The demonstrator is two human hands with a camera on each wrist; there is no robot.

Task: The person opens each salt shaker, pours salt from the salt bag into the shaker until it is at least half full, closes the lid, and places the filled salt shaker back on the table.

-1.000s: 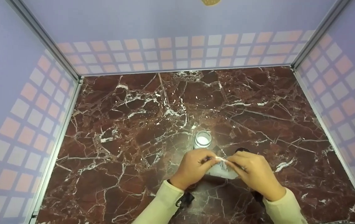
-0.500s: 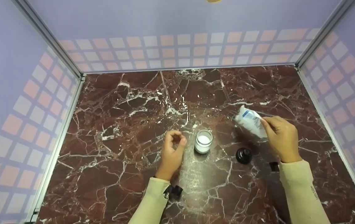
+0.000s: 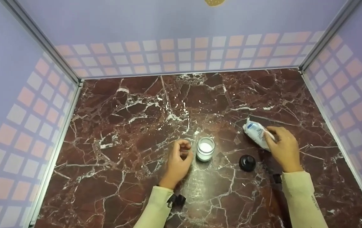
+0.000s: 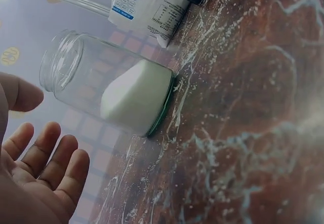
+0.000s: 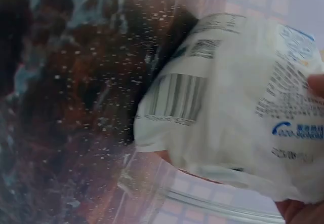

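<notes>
A clear glass jar, upright and uncovered, holds white powder that is heaped to one side in the left wrist view. My left hand is just left of the jar, its fingers relaxed and apart from the glass, holding nothing. To the right, my right hand pinches a crumpled white packet with blue and black print; a barcode faces the right wrist camera. The packet's lower side is at the tabletop. A black round lid with a knob lies between the jar and my right hand.
The red-brown marbled tabletop has white specks scattered over it, mostly beyond the jar. Lilac walls with pink and white squares enclose the back and both sides.
Both hands were together on the packet in front of the jar. They have parted: the left stands beside the jar, and the right has carried the packet rightward and lowered it to the tabletop.
</notes>
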